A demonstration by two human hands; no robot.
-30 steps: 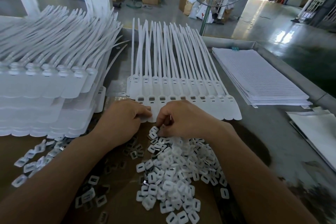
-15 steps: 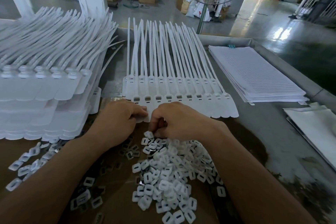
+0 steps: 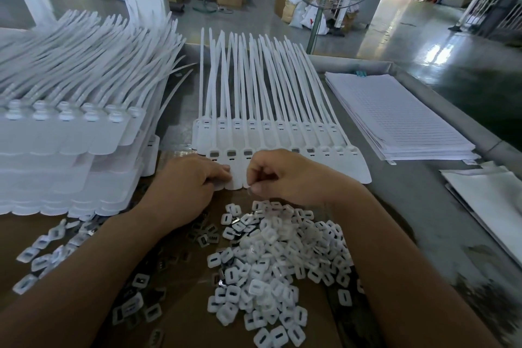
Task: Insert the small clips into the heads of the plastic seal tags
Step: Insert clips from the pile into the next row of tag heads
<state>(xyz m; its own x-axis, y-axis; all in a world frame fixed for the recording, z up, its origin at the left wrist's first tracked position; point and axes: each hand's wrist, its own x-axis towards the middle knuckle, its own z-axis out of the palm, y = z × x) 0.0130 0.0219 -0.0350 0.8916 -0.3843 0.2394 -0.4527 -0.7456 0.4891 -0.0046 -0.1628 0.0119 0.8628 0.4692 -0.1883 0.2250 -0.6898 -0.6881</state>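
Observation:
A row of white plastic seal tags (image 3: 282,133) lies flat on the table, straps pointing away from me. The front tags' heads (image 3: 248,154) show small dark-windowed inserts. My left hand (image 3: 189,186) presses down on the flags at the row's left end. Just to its right, my right hand (image 3: 288,175) hovers over the front flags with fingers curled and thumb pinched; a small clip barely shows at the thumb tip. A heap of white small clips (image 3: 271,257) sits on brown cardboard (image 3: 183,319) right below my hands.
A tall stack of seal tags (image 3: 70,135) fills the left side. Loose clips (image 3: 48,248) lie scattered at lower left. A stack of lined paper sheets (image 3: 395,116) and flat bags (image 3: 491,200) occupy the right, inside the table's raised rim (image 3: 452,110).
My right hand has lifted from the top of the clip heap up to the front row of tags. My left hand has stayed on the tags' left end.

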